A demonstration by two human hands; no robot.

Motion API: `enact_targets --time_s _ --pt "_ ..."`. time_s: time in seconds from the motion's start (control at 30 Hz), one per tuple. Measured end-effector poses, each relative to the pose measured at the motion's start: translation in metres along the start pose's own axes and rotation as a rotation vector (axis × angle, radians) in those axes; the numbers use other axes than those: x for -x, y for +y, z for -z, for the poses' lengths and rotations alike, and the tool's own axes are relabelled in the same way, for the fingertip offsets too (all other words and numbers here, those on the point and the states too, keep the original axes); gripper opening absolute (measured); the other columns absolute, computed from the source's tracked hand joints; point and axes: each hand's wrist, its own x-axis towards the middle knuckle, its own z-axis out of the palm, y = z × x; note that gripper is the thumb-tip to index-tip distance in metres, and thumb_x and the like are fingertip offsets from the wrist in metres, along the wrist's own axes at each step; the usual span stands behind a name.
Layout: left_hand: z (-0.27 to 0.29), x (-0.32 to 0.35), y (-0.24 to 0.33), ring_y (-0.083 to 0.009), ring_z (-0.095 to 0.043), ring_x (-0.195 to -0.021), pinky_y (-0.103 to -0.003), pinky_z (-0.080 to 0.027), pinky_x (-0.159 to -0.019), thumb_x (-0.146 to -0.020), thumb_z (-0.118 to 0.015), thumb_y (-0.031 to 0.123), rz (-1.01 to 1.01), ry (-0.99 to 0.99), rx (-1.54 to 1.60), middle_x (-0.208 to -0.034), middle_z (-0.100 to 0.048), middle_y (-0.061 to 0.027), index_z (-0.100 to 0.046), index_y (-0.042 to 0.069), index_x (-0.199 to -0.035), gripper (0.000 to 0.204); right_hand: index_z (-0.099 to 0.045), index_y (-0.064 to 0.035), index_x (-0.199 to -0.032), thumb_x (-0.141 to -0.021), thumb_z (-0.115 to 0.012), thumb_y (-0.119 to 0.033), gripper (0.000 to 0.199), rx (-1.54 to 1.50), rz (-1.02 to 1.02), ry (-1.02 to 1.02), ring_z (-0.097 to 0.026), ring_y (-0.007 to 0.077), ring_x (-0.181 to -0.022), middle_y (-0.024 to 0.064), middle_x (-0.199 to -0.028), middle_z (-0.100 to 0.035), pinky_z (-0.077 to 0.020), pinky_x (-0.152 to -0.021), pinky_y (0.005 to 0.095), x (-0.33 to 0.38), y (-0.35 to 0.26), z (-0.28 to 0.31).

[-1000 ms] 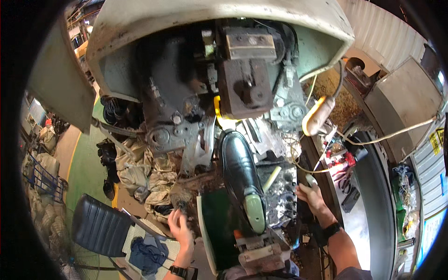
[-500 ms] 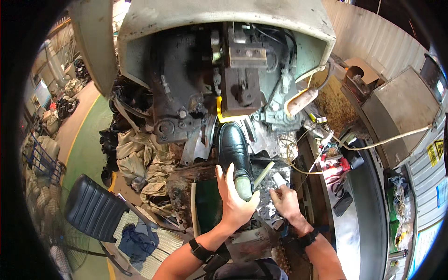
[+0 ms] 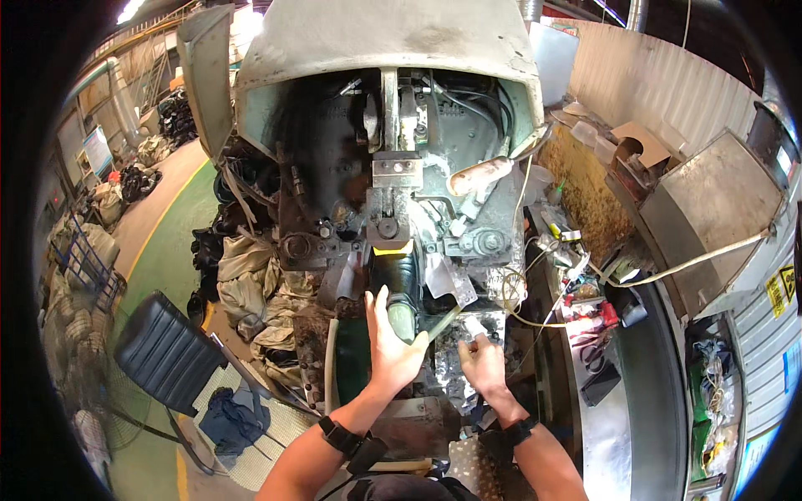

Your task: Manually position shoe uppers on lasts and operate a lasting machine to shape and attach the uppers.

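A black leather shoe [image 3: 404, 280] on a pale green shoe last [image 3: 402, 322] points toe-first into the machine. A dark pressing block [image 3: 388, 227] with a yellow lower edge covers its toe. My left hand [image 3: 393, 351] cups the heel end, with fingers along the left side and the thumb on the right. To its right, my right hand [image 3: 484, 364] is closed with curled fingers at a small white cylindrical piece [image 3: 474, 326]; whether that piece is fixed or loose I cannot tell. A pale bar [image 3: 441, 325] slants between the shoe and this hand.
The machine's metal housing [image 3: 393, 42] rises ahead. Metal plates [image 3: 447, 280] flank the shoe. Beige sacks [image 3: 251, 284] lie at the left, near a black chair [image 3: 163, 351] with dark cloth [image 3: 234, 422] on its seat. At the right runs a dark belt [image 3: 652, 401].
The view has shifted, moving the scene leftward. The pressing block now overlaps the shoe's toe, which was fully visible before. Both hands keep their places at the shoe and the white piece.
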Motion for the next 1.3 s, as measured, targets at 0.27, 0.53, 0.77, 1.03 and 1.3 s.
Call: enact_targets --time_s 0.27,0.53,0.77,1.03,1.3 --pt "-0.004 0.001 -0.014 -0.0395 -0.018 -0.155 -0.044 -0.019 -0.126 -0.073 -0.077 0.003 0.045 -0.046 0.156 -0.165 -0.015 -0.0298 -0.023 0.007 -0.158 0.101 -0.065 -0.0008 -0.086 -0.093 -0.069 -0.026 0.026 -0.002 -0.049 -0.037 -0.07 0.0427 -0.073 0.0202 -0.075 -0.071 -0.0551 -0.07 0.0503 0.001 -0.01 0.01" --pt "-0.006 0.003 -0.018 -0.0383 -0.02 -0.155 -0.043 -0.019 -0.125 -0.073 -0.077 0.002 0.087 -0.048 0.172 -0.164 -0.018 -0.0296 -0.024 0.007 -0.158 0.1 -0.062 0.0034 -0.082 -0.089 -0.074 -0.021 0.028 -0.06 -0.013 0.02 -0.069 0.0409 -0.066 0.0209 -0.069 -0.068 -0.054 -0.062 0.0451 -0.001 0.003 0.002" --pt "-0.007 0.002 -0.022 -0.0365 -0.022 -0.154 -0.042 -0.021 -0.124 -0.073 -0.078 0.001 0.038 -0.038 0.181 -0.164 -0.019 -0.0291 -0.025 0.006 -0.158 0.1 -0.063 0.0034 -0.082 -0.09 -0.073 -0.02 0.027 -0.064 -0.018 0.023 -0.069 0.0424 -0.069 0.021 -0.07 -0.068 -0.0539 -0.064 0.0478 -0.002 0.002 0.002" --pt "-0.01 0.004 -0.031 -0.0335 -0.025 -0.152 -0.041 -0.023 -0.123 -0.072 -0.076 -0.002 -0.024 -0.018 0.264 -0.164 -0.021 -0.0284 -0.025 0.001 -0.157 0.099 -0.062 0.0035 -0.081 -0.089 -0.073 -0.02 0.027 -0.081 -0.026 0.026 -0.068 0.0426 -0.069 0.0208 -0.07 -0.068 -0.0537 -0.065 0.0483 -0.002 0.0 0.003" --pt "-0.008 0.005 -0.029 -0.0363 -0.024 -0.152 -0.043 -0.022 -0.124 -0.073 -0.075 -0.002 -0.091 -0.014 0.239 -0.163 -0.02 -0.0284 -0.024 -0.002 -0.156 0.097 -0.061 0.0041 -0.08 -0.089 -0.073 -0.018 0.027 -0.095 -0.021 0.038 -0.068 0.0424 -0.067 0.0206 -0.068 -0.067 -0.0538 -0.065 0.0469 -0.002 -0.002 0.004"
